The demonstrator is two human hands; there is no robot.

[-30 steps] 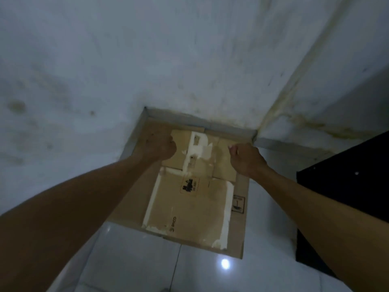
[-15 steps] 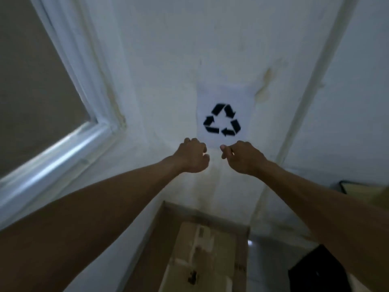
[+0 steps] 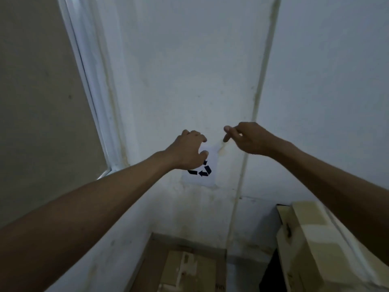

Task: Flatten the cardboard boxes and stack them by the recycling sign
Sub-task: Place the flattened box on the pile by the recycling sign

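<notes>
We hold both hands raised in front of the wall, neither one carrying anything. The left hand (image 3: 186, 151) hangs with loosely curled fingers, spread apart, directly in front of the recycling sign (image 3: 205, 171), covering its upper portion. The right hand (image 3: 247, 138) sits just to the right of the sign and slightly above it, fingers loosely bent, index finger extended, gripping nothing.

Below the sign, flattened cardboard (image 3: 185, 266) lies on the floor against the wall, a smaller taped piece resting on a larger sheet. We judge this placement deliberate: it marks the stack as sitting at the sign. To the lower right of the sign, a pale cardboard box (image 3: 311, 245) stands unflattened, partly hidden by our right forearm. We judge this box to be the remaining work item. Left of the sign runs a white window frame (image 3: 90, 81).
</notes>
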